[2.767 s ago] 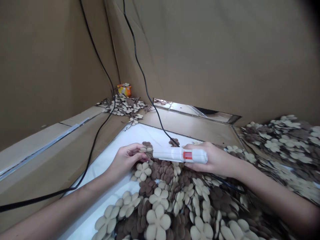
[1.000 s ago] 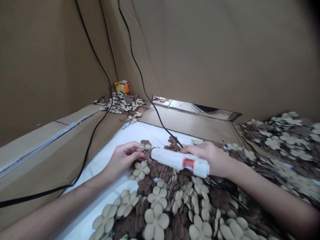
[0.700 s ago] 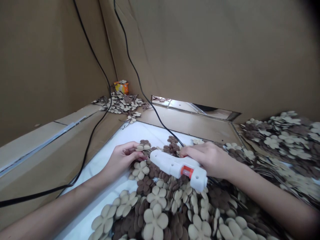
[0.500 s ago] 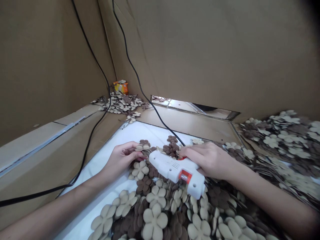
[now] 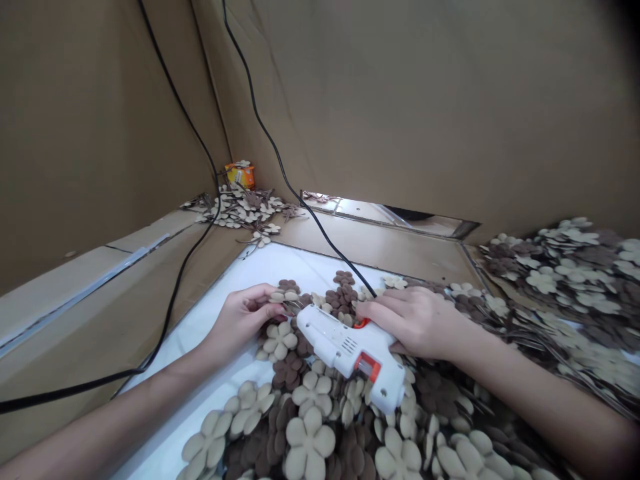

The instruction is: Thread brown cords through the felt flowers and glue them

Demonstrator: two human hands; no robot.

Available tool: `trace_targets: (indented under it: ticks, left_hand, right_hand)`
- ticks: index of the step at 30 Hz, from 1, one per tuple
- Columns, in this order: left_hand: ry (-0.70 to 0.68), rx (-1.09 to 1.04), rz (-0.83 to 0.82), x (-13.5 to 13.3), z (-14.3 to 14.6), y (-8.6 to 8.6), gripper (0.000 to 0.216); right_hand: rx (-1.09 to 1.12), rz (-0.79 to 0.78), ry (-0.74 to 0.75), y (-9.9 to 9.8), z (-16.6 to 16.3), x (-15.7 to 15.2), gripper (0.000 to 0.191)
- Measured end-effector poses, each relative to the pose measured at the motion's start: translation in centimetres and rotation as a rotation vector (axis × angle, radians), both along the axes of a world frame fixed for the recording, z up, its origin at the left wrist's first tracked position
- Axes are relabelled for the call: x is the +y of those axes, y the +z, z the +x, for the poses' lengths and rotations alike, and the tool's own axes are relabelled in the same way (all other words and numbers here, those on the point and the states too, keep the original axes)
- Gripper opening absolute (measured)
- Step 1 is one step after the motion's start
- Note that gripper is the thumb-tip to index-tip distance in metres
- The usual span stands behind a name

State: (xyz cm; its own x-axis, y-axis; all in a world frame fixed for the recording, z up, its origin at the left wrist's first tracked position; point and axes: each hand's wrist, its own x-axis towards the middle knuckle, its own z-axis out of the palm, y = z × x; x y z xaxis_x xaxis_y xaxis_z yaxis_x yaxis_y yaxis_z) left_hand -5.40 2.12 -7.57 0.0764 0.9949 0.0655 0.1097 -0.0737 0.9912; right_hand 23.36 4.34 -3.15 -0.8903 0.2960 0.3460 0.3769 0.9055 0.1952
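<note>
Above white sheet (image 5: 280, 267): right hand (image 5: 417, 327) clenched over white hot glue gun (image 5: 345, 347), left hand (image 5: 240, 323) pinching flower cut-outs (image 5: 286, 293). Overlapping flowers (image 5: 313, 393) laid across near sheet; loose heaps (image 5: 560, 280) remaining at right and in far corner.

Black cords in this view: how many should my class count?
2. One cord runs down the left side and out the left edge; the other cord comes down the cardboard wall to the glue gun in the right hand. Others may be hidden.
</note>
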Motion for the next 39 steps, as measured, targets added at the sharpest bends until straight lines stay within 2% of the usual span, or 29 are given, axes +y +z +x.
trace_targets:
  ticks: [11,25,39]
  left_hand:
    - [-0.001,-0.045,-0.03,-0.09,-0.12,-0.15,0.006]
    - [0.028,0.026,-0.022,0.09,-0.2,-0.4,0.012]
    - [0.016,0.004,-0.035,0.05,-0.2,-0.25,0.008]
  right_hand:
    - [0.033,0.023,-0.011,-0.19,0.15,0.01,0.029]
    - [-0.011,-0.03,0.019,0.13,-0.17,0.05,0.025]
    - [0.005,-0.037,-0.006,0.08,-0.22,-0.15,0.035]
